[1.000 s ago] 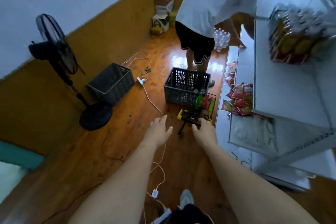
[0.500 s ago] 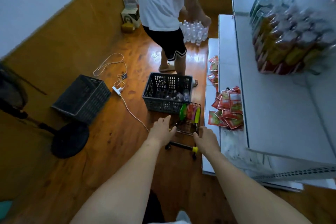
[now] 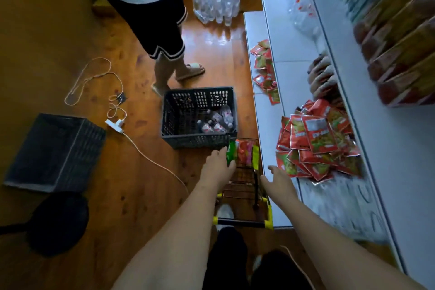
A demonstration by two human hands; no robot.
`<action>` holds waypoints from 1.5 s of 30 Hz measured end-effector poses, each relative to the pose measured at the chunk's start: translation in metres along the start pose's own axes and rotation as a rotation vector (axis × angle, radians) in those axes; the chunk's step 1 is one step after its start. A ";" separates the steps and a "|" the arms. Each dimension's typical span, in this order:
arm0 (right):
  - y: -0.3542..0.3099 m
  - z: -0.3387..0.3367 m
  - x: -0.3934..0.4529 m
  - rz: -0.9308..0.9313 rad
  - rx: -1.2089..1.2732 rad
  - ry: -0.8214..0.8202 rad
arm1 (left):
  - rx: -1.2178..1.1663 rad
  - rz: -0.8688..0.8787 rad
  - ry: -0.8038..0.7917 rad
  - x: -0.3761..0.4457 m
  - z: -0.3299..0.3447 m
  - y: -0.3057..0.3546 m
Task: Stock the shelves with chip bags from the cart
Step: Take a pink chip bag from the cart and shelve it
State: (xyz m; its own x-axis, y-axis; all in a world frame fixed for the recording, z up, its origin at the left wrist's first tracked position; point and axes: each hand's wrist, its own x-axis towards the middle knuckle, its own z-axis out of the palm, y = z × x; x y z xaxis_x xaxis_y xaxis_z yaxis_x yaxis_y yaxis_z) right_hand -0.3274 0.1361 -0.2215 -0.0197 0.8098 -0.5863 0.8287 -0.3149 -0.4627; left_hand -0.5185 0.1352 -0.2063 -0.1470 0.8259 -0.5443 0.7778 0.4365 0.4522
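A small wire cart with yellow handle corners stands on the floor just left of the white shelves. Several chip bags, green, red and yellow, stand upright at its far end. My left hand reaches over the cart's left side, its straight fingers against the green bag. My right hand hovers open with fingers spread over the cart's right edge and holds nothing. A pile of red chip bags lies on the low shelf to the right.
A black crate with water bottles stands right behind the cart. Another person stands beyond it, near a cluster of bottles on the floor. To the left are an overturned crate, a fan base and a power strip with cords.
I have stepped closer to the cart. Both hands moved forward over it, and the left reached the green bag. The other person has shifted left.
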 end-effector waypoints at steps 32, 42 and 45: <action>0.096 0.215 0.338 0.395 0.193 0.032 | -0.949 -0.391 -0.270 0.305 0.264 -0.058; 0.093 0.216 0.320 0.297 0.108 0.168 | -0.563 -0.316 -0.262 0.286 0.249 -0.088; 0.087 0.196 0.277 0.252 0.082 0.160 | -0.378 -0.236 -0.219 0.261 0.226 -0.083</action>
State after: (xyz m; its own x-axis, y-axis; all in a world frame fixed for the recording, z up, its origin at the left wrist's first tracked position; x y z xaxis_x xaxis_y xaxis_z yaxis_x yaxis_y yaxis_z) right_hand -0.3698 0.2359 -0.5542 0.2749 0.7666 -0.5803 0.7481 -0.5497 -0.3717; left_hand -0.4831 0.2340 -0.5453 -0.1291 0.6119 -0.7803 0.4568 0.7351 0.5009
